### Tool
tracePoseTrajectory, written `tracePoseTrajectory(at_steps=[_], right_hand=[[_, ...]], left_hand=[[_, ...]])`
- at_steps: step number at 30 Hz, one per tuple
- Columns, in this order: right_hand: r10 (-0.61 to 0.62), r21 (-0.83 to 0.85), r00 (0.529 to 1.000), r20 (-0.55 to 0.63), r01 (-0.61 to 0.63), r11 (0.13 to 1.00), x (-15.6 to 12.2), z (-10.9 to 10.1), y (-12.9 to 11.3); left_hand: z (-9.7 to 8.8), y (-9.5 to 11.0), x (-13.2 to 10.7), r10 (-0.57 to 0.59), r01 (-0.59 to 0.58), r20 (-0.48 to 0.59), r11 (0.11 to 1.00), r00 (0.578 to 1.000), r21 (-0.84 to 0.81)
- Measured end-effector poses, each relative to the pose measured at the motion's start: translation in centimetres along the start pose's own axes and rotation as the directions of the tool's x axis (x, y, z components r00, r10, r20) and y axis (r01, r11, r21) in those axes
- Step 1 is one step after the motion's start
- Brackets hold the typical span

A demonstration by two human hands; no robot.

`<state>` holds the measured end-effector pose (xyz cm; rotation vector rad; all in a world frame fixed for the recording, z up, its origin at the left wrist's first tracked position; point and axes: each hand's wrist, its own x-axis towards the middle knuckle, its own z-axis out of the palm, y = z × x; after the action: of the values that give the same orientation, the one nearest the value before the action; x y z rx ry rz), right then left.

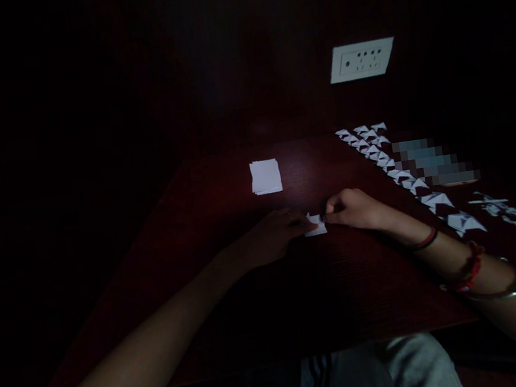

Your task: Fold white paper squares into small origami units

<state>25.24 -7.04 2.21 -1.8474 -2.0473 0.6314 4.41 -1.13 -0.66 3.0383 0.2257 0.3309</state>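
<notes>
Both hands meet on a small white paper piece (316, 226), each holding one side. The left hand (271, 236) has its fingertips closed on the left edge, and the right hand (353, 209) pinches the right edge with curled fingers. The light is too dim to show how the paper is folded. It lies low on a dark red wooden table (349, 296), near the middle.

Behind the paper piece, a little to its left and well apart, sits a neat stack of white paper squares (266, 176). To its right, a long row of folded white triangles (398, 167) runs diagonally from the far side of the table towards the person. A blurred patch (431, 163) lies just beside that row. Further right of the paper piece, a few loose folded bits (497, 206) are scattered. High behind it, on the dark wall, is a white socket plate (361, 60).

The right wrist wears a red thread band (470, 269) and a metal bangle (502, 290). Nothing lies between the hands and the paper piece.
</notes>
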Motion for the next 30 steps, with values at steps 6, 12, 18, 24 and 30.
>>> tracePoseTrajectory(at_steps=[6,12,18,24,30], right_hand=[[-0.345,-0.117,0.934,-0.099,0.333,0.936,-1.0,-1.4,0.0],[-0.509,-0.243,0.851,0.128,0.524,0.816,-1.5,-1.1,-0.5],[-0.508,-0.297,0.844,0.173,0.537,0.79,-1.6,-1.3,-0.7],[-0.498,-0.294,0.847,0.188,0.532,0.794,-1.8,-1.8,-0.4],[-0.507,-0.268,0.851,0.137,0.525,0.808,-1.6,-1.7,-0.2]], left_hand=[[-0.4,0.1,0.1,0.011,-0.011,0.0,1.0,1.0,-0.012],[-0.9,0.4,0.0,0.0,0.0,0.015,1.0,1.0,0.008],[-1.3,0.4,0.1,0.017,-0.017,0.044,1.0,0.999,0.009],[-0.9,0.0,0.0,0.015,-0.016,0.033,1.0,0.999,0.021],[-0.8,0.1,-0.2,0.012,-0.012,0.024,1.0,1.0,0.019]])
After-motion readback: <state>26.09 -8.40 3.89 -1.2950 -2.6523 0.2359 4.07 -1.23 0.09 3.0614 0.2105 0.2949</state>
